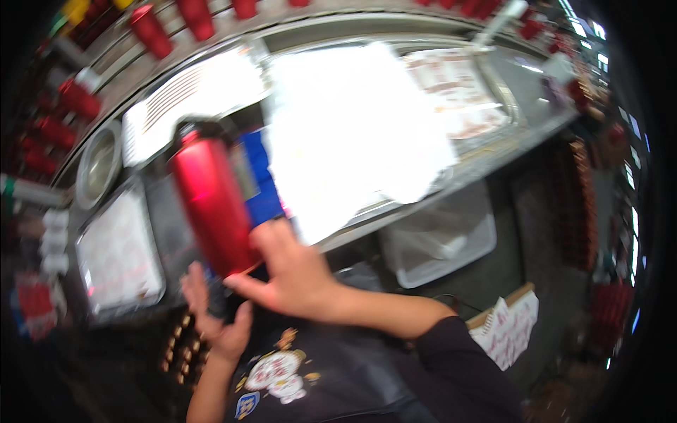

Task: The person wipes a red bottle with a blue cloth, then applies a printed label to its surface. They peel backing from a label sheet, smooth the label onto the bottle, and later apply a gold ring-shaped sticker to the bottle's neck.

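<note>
A shiny red metal bottle point(208, 204) is tilted in front of me, its dark neck end pointing up and away. My right hand point(293, 278) is closed on the bottle's near end, the thumb underneath and the fingers on its right side. Just below that end, my left hand point(218, 324) is open, with thumb and fingers apart and nothing held. It looks slightly away from the bottle. Motion blurs both the bottle and the fingers. Behind the bottle, a blue item point(261, 176) is partly hidden.
White sheets point(360, 127) cover the bench's middle. A printed sheet point(458, 92) lies right of them. At left are a round bowl point(99, 166) and a shallow tray point(120, 250). A clear plastic bin point(444, 236) stands below the bench edge. Red bottles point(151, 32) line the far side.
</note>
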Tool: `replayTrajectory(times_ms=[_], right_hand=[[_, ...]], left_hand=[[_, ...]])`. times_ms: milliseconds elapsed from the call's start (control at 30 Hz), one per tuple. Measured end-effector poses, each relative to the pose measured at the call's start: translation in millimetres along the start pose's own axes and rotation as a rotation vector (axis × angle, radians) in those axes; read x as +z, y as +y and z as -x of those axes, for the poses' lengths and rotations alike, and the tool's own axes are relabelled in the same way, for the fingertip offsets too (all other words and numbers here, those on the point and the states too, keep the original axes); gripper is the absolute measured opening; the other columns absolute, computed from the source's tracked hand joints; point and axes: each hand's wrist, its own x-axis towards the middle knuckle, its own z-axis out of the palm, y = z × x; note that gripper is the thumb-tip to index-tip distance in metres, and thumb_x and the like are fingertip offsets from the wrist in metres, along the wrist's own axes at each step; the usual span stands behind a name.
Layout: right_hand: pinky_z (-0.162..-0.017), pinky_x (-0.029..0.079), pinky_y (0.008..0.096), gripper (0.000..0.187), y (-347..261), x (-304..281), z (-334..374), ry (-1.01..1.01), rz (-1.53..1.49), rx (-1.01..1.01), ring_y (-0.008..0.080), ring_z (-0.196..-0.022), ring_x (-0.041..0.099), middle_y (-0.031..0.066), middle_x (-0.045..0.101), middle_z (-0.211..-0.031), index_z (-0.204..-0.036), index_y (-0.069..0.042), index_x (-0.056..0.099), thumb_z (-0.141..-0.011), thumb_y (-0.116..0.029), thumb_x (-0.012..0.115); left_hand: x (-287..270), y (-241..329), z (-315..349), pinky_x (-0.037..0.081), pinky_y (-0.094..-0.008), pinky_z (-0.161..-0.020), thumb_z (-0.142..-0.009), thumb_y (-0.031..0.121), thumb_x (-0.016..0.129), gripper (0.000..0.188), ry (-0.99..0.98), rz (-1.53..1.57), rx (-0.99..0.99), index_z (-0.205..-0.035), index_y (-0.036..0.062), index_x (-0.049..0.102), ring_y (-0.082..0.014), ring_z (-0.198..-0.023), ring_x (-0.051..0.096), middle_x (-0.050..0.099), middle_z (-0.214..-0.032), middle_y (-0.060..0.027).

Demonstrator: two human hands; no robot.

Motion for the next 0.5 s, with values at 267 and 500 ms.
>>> replayTrajectory(times_ms=[267,500], right_hand=[[-0.07,0.047,0.0527,0.045,10.1,3.1,5.6,-0.052,-0.198,0.005,0.0469,-0.086,0.058,0.0208,0.049,-0.105,-0.117,-0.005,0.042,-0.088,-0.026,0.068],[-0.075,0.045,0.05,0.032,16.5,11.4,8.6,-0.013,-0.261,-0.025,0.0436,-0.093,0.056,0.0179,0.05,-0.105,-0.113,-0.006,0.044,-0.092,-0.019,0.064]], left_hand=[[-4.5,20.4,-26.9,0.012,-0.0623,-0.12,-0.086,0.014,0.068,0.045,0.036,-0.115,0.226,-0.13,0.0059,0.064,-0.0473,-0.145,0.032,0.04,-0.156,-0.0206],[-27.1,37.8,-51.4,0.032,-0.0652,-0.108,-0.086,0.026,0.074,0.061,0.093,-0.393,0.605,-0.139,0.0018,0.055,-0.0531,-0.13,0.047,0.048,-0.145,-0.0297]])
